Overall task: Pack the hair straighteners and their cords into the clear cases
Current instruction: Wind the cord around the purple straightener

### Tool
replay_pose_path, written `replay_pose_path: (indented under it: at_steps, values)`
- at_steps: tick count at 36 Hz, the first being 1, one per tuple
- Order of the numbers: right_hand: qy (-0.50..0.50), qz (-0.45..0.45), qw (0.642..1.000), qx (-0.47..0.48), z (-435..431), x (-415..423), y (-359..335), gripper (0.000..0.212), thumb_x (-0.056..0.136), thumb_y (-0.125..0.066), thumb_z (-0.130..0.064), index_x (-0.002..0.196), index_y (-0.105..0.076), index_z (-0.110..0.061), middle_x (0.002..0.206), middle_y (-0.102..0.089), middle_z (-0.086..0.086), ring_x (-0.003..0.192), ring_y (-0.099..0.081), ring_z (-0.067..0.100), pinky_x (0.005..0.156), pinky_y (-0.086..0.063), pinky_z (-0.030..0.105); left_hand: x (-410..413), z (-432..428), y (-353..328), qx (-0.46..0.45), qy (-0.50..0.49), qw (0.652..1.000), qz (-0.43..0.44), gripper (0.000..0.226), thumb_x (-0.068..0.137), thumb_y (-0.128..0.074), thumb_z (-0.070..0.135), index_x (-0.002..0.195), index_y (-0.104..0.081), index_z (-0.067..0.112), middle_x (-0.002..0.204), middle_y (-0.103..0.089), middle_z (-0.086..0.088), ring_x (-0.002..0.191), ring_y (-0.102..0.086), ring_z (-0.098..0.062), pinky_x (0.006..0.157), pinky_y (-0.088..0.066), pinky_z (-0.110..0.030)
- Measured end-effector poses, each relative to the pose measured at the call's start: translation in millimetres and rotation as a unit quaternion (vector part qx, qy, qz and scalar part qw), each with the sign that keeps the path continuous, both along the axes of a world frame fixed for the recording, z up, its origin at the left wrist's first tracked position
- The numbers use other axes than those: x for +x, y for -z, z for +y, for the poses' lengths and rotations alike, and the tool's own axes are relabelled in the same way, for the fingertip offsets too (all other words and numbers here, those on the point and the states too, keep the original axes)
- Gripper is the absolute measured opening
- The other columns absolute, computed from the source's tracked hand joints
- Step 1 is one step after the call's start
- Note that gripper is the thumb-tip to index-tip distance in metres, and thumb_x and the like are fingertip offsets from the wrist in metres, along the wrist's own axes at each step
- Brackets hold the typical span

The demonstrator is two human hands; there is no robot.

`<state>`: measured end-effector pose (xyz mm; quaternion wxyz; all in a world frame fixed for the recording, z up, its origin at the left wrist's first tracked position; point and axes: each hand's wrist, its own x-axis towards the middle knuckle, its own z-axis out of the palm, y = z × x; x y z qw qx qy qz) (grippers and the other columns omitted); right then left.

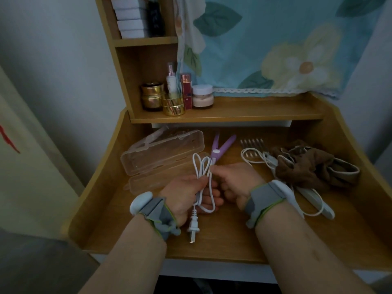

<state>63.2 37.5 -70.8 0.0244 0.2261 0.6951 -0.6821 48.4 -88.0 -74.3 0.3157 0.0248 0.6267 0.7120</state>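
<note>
A purple hair straightener (pixel 221 147) lies open on the wooden desk (pixel 222 240), behind my hands. Its white cord (pixel 201 166) is folded into loops. My left hand (pixel 186 194) grips the bundle of loops, and the plug (pixel 192 227) hangs below it. My right hand (pixel 235 181) pinches the cord near the top of the bundle. An open clear case (pixel 163 158) lies to the left, lid up. A white straightener (pixel 316 200) with its own cord (pixel 254 158) lies at the right, partly under a brown cloth.
A brown cloth pouch (pixel 307 166) and a metal comb (pixel 252 143) lie at the right back. Cosmetic jars and bottles (pixel 174 96) stand on the low shelf (pixel 254 114). A floral curtain (pixel 275 43) hangs behind. The desk has raised side walls.
</note>
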Motion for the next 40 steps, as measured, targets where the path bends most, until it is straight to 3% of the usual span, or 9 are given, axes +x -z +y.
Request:
replay_pose_path:
  at_steps: [7, 16, 21, 25, 28, 31, 35, 37, 40]
  values:
    - [0.050, 0.040, 0.998, 0.019, -1.8, -8.9, 7.0, 0.021, 0.085, -0.067, -0.026, 0.080, -0.066, -0.006, 0.047, -0.036, 0.003, 0.031, -0.026, 0.012, 0.034, -0.020, 0.017, -0.2, -0.3, -2.2, -0.005, 0.009, 1.000, -0.014, 0.027, 0.100, -0.041, 0.016, 0.090, -0.060, -0.001, 0.064, -0.060, -0.010, 0.049, -0.066, -0.019, 0.048, -0.057, -0.030]
    - [0.070, 0.045, 0.996, 0.030, 1.5, -11.7, 5.8, 0.024, 0.086, -0.066, -0.027, 0.068, -0.060, -0.011, 0.049, -0.034, 0.003, 0.036, -0.028, 0.014, 0.038, -0.022, 0.019, -1.9, -1.3, -0.7, -0.044, 0.032, 0.998, -0.010, 0.024, 0.100, -0.043, 0.019, 0.088, -0.059, 0.005, 0.061, -0.051, -0.004, 0.044, -0.052, -0.011, 0.040, -0.049, -0.023]
    - [0.032, 0.027, 0.998, 0.047, 4.4, -9.4, 1.3, 0.029, 0.090, -0.057, -0.027, 0.064, -0.053, -0.013, 0.054, -0.039, 0.005, 0.041, -0.032, 0.016, 0.038, -0.025, 0.021, -1.9, -3.5, -1.8, -0.025, 0.020, 0.999, -0.023, 0.023, 0.101, -0.039, 0.019, 0.086, -0.052, 0.008, 0.056, -0.043, -0.001, 0.038, -0.040, -0.008, 0.034, -0.026, -0.013]
    - [-0.015, -0.013, 0.996, 0.081, 12.5, -5.1, -2.7, 0.023, 0.093, -0.042, -0.024, 0.074, -0.050, -0.014, 0.061, -0.043, 0.005, 0.047, -0.038, 0.017, 0.040, -0.028, 0.027, -2.0, -3.5, 2.0, -0.016, 0.003, 1.000, -0.012, 0.023, 0.101, -0.039, 0.019, 0.084, -0.051, 0.008, 0.056, -0.042, -0.001, 0.038, -0.038, -0.008, 0.033, -0.023, -0.013]
    - [-0.063, -0.022, 0.994, 0.091, 15.8, 2.9, -2.7, 0.017, 0.097, -0.043, -0.022, 0.090, -0.058, -0.015, 0.066, -0.048, 0.005, 0.052, -0.044, 0.016, 0.044, -0.032, 0.026, -1.7, -3.7, 3.6, -0.009, -0.002, 1.000, -0.003, 0.022, 0.101, -0.040, 0.020, 0.086, -0.051, 0.007, 0.056, -0.043, 0.000, 0.039, -0.039, -0.008, 0.033, -0.024, -0.014]
    - [-0.092, 0.027, 0.978, 0.184, 16.9, 11.7, -1.5, 0.019, 0.098, -0.046, -0.024, 0.090, -0.063, -0.024, 0.072, -0.054, 0.000, 0.062, -0.050, 0.013, 0.050, -0.041, 0.025, -0.1, -2.9, 4.5, -0.007, 0.000, 1.000, 0.014, 0.021, 0.101, -0.041, 0.020, 0.088, -0.051, 0.007, 0.057, -0.044, -0.001, 0.040, -0.039, -0.009, 0.033, -0.025, -0.014]
    - [-0.096, 0.063, 0.934, 0.338, 13.3, 14.1, 2.0, 0.017, 0.097, -0.047, -0.028, 0.102, -0.064, -0.025, 0.071, -0.063, -0.005, 0.059, -0.055, 0.008, 0.064, -0.046, 0.025, 1.4, -3.4, 5.3, -0.029, 0.021, 0.998, 0.050, 0.022, 0.100, -0.041, 0.019, 0.087, -0.053, 0.006, 0.057, -0.045, 0.000, 0.042, -0.040, -0.010, 0.033, -0.026, -0.016]
    - [-0.109, 0.055, 0.913, 0.389, 6.8, 11.5, 3.5, 0.020, 0.096, -0.048, -0.028, 0.106, -0.063, -0.019, 0.086, -0.068, 0.000, 0.077, -0.062, 0.016, 0.075, -0.045, 0.028, 1.7, -2.9, 5.6, -0.044, 0.033, 0.996, 0.075, 0.023, 0.100, -0.041, 0.019, 0.086, -0.053, 0.007, 0.057, -0.046, 0.000, 0.042, -0.040, -0.009, 0.034, -0.026, -0.016]
    - [-0.096, 0.041, 0.902, 0.419, 0.5, 9.7, 1.6, 0.016, 0.095, -0.049, -0.027, 0.094, -0.059, -0.014, 0.098, -0.066, 0.005, 0.094, -0.061, 0.022, 0.072, -0.037, 0.024, 2.1, -2.4, 6.3, -0.059, 0.049, 0.992, 0.101, 0.024, 0.101, -0.039, 0.019, 0.085, -0.053, 0.008, 0.055, -0.047, 0.002, 0.041, -0.040, -0.009, 0.034, -0.027, -0.016]
